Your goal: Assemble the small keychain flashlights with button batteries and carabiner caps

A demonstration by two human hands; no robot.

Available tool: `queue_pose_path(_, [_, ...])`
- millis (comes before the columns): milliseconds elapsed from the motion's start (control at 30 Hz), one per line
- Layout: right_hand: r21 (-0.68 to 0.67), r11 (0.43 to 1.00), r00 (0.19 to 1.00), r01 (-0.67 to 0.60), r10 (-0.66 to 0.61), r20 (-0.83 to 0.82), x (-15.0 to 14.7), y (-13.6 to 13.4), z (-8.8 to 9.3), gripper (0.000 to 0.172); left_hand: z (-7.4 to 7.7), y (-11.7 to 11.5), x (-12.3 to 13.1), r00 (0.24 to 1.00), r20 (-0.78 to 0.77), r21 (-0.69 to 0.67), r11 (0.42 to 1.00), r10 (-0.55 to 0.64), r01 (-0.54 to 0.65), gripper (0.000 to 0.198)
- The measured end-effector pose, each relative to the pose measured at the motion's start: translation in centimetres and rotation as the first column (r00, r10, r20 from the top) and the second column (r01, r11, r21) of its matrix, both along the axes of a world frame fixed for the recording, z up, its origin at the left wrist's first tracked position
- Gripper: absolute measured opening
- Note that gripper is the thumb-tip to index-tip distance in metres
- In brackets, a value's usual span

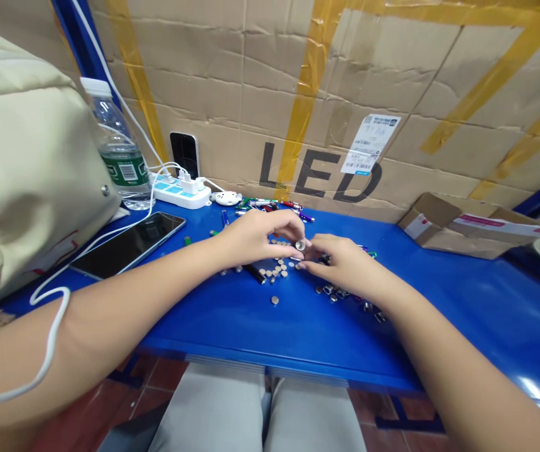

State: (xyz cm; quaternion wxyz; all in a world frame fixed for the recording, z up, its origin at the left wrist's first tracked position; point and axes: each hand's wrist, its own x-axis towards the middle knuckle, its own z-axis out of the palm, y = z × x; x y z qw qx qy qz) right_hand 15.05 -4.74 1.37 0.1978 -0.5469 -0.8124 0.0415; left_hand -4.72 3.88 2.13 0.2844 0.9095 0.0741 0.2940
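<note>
Over the middle of the blue table, my left hand (pixel 258 237) pinches a small round silver metal piece (pixel 300 245) with a hollow-looking end between thumb and fingertips. My right hand (pixel 340 257) meets it from the right, its fingers closed close by the piece. Whatever lies in the right fingers is too small and hidden to name. Beneath the hands are scattered several small round metal discs (pixel 284 271). A short black tube (pixel 253 274) lies under my left wrist. Small metal clips and caps (pixel 338 292) lie below my right hand, partly covered by it.
Coloured pen-like metal tubes (pixel 293 206) are piled behind my hands. To the left are a dark phone (pixel 131 245), a white power strip (pixel 183 191), a water bottle (pixel 126 157) and a beige bag (pixel 29 150). A white cable crosses my left forearm. An open cardboard box (pixel 472 229) sits right.
</note>
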Motion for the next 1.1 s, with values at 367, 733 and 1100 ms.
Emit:
queue_pose_path(367, [0.127,0.991,0.999,-0.035,0.040,-0.035,-0.4,0.0,0.1,0.014,0.4,0.0,-0.3,1.000,0.013,0.331,0.943,0.012,-0.016,0.013])
queue_pose_path(733, [0.008,1.000,0.992,0.018,-0.019,0.121,-0.1,0.0,0.1,0.010,0.4,0.9,-0.4,0.998,-0.028,0.402,0.915,0.059,-0.043,0.020])
queue_pose_path(1100, [0.008,1.000,0.999,0.004,-0.004,0.043,-0.2,0.6,-0.7,0.008,0.0,1.1,-0.3,0.979,-0.087,0.253,0.955,0.183,-0.156,0.033])
